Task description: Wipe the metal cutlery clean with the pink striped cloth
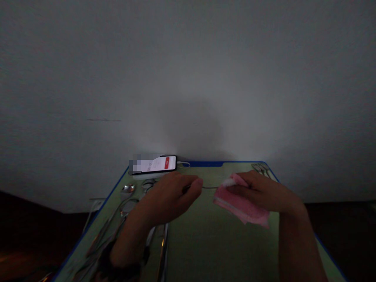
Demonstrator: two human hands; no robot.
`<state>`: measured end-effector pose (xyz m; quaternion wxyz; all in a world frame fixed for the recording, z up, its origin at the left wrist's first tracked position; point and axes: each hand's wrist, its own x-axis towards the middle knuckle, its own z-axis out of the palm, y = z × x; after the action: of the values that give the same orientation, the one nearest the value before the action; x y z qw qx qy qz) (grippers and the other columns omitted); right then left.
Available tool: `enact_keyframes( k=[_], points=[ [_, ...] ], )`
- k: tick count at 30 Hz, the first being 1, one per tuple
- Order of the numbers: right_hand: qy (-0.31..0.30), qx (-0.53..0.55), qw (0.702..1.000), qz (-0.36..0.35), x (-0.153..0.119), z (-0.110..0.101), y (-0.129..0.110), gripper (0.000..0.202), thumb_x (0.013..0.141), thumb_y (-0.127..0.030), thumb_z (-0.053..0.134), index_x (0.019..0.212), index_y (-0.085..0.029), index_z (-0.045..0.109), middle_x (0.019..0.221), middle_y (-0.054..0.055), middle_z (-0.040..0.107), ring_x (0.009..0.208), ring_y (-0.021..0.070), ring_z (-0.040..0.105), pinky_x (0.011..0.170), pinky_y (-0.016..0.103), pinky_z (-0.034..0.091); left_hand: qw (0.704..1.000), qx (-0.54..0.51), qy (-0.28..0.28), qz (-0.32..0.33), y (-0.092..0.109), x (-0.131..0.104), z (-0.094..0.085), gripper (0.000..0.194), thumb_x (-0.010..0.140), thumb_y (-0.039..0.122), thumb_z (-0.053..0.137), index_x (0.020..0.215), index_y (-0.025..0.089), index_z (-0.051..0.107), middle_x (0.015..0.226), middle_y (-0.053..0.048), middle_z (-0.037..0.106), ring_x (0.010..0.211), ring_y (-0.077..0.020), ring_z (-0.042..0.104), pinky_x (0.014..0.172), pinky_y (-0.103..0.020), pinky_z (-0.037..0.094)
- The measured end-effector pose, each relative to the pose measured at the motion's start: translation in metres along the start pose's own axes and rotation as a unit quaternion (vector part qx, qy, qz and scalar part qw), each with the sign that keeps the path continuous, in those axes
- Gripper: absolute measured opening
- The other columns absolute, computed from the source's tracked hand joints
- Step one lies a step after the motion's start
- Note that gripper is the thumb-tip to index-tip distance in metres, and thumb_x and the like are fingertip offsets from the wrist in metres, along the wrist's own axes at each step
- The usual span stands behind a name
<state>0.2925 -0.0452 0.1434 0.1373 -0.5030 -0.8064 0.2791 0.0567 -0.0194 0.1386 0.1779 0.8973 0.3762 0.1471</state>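
My left hand [176, 196] is closed around one end of a thin metal piece of cutlery [209, 187], held level above the table. Its kind cannot be made out, since both ends are hidden. My right hand [260, 192] pinches a pink cloth [241, 205] with a pale edge, which wraps the other end of that cutlery. Loose cloth hangs below my right fingers. Left of my left hand lie several spoons, one with a shiny bowl [128, 189]. At the back right corner, beyond my right hand, rest several forks [261, 169].
A lit phone [154, 164] leans at the table's back left, with a white cable [184, 164] plugged in. More long cutlery [162, 250] lies on the left side of the green, blue-edged table [217, 250]. A grey wall [194, 78] stands behind.
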Motion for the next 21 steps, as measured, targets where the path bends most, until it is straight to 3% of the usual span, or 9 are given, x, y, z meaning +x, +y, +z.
enact_keyframes(
  k=[15,21],
  points=[
    [0.004,0.000,1.000,0.008,0.0005,-0.0004,-0.0045,0.031,0.085,-0.040,0.042,0.065,-0.017,0.047,0.058,-0.004,0.050,0.050,0.0064,0.038,0.047,0.020,0.027,1.000,0.005,-0.002,0.006,-0.0009,-0.0006,0.0014,0.042,0.092,0.032,0.024,0.057,0.017,0.042,0.048,0.005,0.038,0.046,-0.0083,0.035,0.047,-0.024,0.021],
    [0.007,-0.011,1.000,-0.010,0.0007,0.0002,-0.0042,0.028,0.084,-0.036,0.044,0.064,-0.017,0.047,0.058,-0.004,0.049,0.052,0.0063,0.040,0.048,0.019,0.027,0.999,0.030,0.034,0.023,0.0058,0.0010,0.0081,0.039,0.091,0.032,0.028,0.057,0.017,0.039,0.049,0.005,0.036,0.046,-0.0078,0.035,0.048,-0.024,0.021]
  ],
)
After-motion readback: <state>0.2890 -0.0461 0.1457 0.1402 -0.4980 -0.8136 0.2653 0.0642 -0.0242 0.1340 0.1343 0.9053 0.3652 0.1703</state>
